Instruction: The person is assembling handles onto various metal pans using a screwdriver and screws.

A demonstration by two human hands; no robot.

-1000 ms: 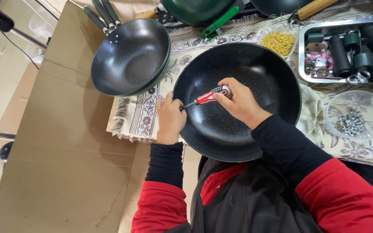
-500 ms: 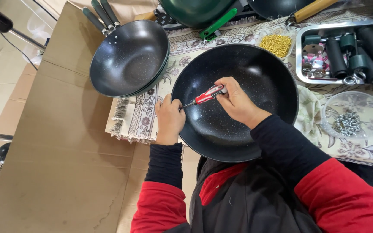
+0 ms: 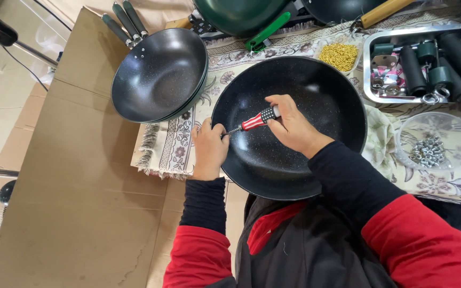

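Screwdriver applied at the wall of the black speckled pan

The right hand (image 3: 293, 127) gripped the red-handled screwdriver (image 3: 258, 119), its tip at the near-left wall of the black speckled pan (image 3: 316, 85). The left hand (image 3: 209, 146) clenched that rim. Against the earlier frames, hands and tool sat almost unchanged; the fastening appeared ongoing. The pan rested on the patterned cloth (image 3: 174, 141).

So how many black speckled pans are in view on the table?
At least 2: one pan under both hands, gripped at its rim by the left hand, and a stack at upper left showing three handles, so more pans may be nested beneath it.
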